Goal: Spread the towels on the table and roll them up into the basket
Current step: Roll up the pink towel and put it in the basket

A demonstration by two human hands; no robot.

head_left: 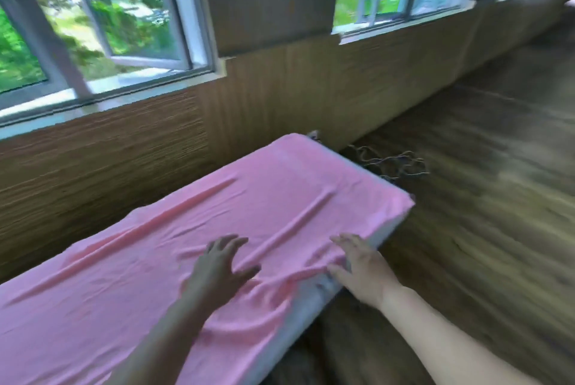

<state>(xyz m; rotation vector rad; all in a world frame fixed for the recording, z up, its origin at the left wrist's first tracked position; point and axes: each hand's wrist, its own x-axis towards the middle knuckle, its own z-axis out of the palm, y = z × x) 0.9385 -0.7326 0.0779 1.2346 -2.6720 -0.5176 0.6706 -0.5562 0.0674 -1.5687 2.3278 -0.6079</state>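
Pink towel (149, 263) lies spread lengthwise over the surface (387, 230), covering nearly all of it; the white edge shows along the right side. Long creases run down the cloth, bunched folds near my hands. My left hand (221, 263) lies flat on the towel, fingers spread and straight, gripping nothing. My right hand (362, 263) rests at the surface's right edge, fingers splayed and straight on the towel's border, also holding nothing. Wood-grain wall (93, 166) runs just beside the surface's far side, windows (124, 29) above. Wooden floor (485, 198) to the right, a tangle of thin cords (395, 163) on it near the far corner. View blurred.
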